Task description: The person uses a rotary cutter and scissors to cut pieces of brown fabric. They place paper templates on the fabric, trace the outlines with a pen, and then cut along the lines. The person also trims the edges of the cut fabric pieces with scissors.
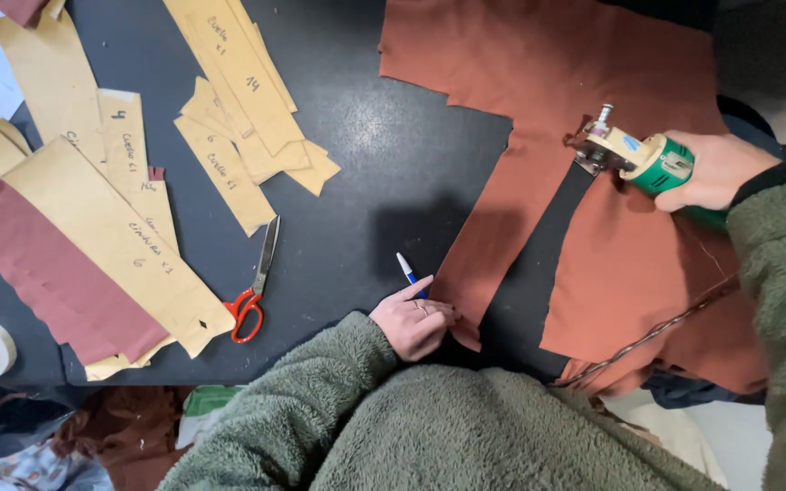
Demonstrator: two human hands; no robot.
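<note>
- The right hand is clenched around the green body of a handheld electric rotary fabric cutter, its metal head pointing left at the far end of a long slit.
- The left hand grips a blue-and-white pen between its fingers and presses down on the near corner of the rust-brown sheet of cloth.
- The cloth lies flat on the dark tabletop, between and under both hands; the left hand pins its near-left edge, while the cutter sits on it further out to the right.
- A straight cut shows as a dark gap running from the near edge up to the cutter's head, so this line looks almost done; the wide upper part of the cloth remains uncut.
- Out to the left, well apart from the hands, lie red-handled scissors and tan paper pattern pieces, some over maroon cloth strips.
</note>
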